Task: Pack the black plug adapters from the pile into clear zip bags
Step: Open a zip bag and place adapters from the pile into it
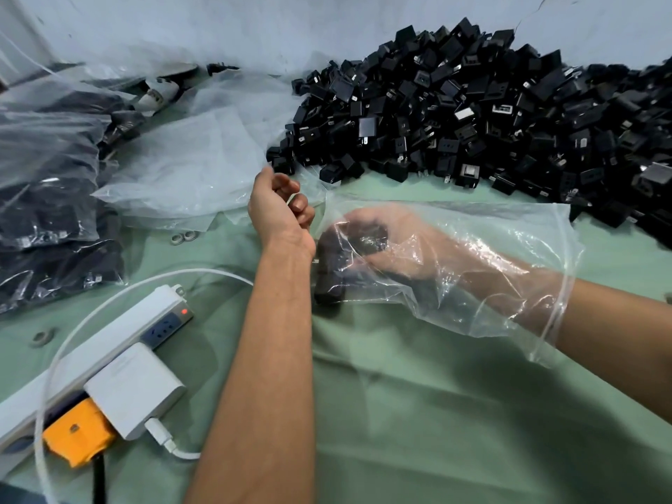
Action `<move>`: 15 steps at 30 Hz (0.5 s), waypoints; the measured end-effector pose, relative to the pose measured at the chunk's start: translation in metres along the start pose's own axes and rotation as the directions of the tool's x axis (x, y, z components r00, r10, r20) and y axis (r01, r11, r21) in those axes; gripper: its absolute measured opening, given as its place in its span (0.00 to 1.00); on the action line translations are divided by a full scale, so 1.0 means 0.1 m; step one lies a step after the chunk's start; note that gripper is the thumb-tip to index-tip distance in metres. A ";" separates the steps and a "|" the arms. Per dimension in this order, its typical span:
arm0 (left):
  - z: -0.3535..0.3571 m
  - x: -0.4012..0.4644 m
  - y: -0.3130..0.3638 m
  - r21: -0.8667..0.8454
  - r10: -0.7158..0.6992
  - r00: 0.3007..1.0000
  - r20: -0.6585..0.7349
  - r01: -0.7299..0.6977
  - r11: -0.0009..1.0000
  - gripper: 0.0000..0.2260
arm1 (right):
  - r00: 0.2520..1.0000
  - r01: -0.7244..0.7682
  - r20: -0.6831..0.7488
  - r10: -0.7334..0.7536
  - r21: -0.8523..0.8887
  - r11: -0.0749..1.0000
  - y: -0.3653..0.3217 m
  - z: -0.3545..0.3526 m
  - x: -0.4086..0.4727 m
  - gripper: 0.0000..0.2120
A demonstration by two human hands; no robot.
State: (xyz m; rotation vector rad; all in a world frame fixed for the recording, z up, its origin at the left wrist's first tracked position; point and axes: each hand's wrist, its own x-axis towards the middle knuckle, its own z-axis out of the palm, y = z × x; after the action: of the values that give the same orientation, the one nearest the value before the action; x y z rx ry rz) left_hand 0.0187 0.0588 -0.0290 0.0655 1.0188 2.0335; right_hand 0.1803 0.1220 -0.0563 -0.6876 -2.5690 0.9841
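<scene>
A big pile of black plug adapters [472, 114] covers the far right of the green table. My right hand [392, 245] is deep inside a clear zip bag [509, 271], its fingers closed around black adapters [367, 236]. More adapters [329, 285] lie in the closed end of that bag. My left hand [280, 209] is just left of the bag's closed end, fingers curled and pinching thin clear plastic there. The bag's mouth rings my right forearm.
Filled clear bags of adapters [47, 212] are stacked at the left. Empty clear bags [189, 165] lie between them and the pile. A white power strip [94, 351] with a white charger, an orange plug and a white cable sits at the near left. Small metal rings [183, 237] lie loose on the cloth.
</scene>
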 end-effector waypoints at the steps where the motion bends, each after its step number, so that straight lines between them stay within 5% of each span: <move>1: 0.01 -0.01 0.00 0.010 0.009 1.000 0.021 -0.009 1.000 0.16 | 1.000 -0.008 -0.013 0.008 -0.003 1.000 -0.01 0.00 -0.02 0.25; 6: 0.09 -0.06 -0.01 0.067 0.066 0.984 0.165 -0.078 0.995 0.16 | 0.999 -0.028 0.046 0.017 0.237 0.971 -0.14 0.00 -0.20 0.35; 11: 0.10 -0.09 -0.07 0.091 0.047 0.982 0.185 -0.064 0.994 0.16 | 0.985 -0.174 0.010 0.174 0.040 0.984 -0.31 0.08 -0.07 0.40; 15: 0.14 -0.10 -0.11 0.135 0.086 0.974 0.209 -0.116 0.984 0.15 | 0.963 -0.250 -0.090 0.255 0.065 0.966 -0.32 0.21 -0.04 0.31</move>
State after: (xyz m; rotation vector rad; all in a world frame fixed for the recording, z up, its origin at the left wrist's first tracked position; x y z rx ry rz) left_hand 0.0371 0.0639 -0.0243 0.4023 1.0506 1.9925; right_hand 0.1640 0.0875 -0.0494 -1.0420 -2.4028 1.0618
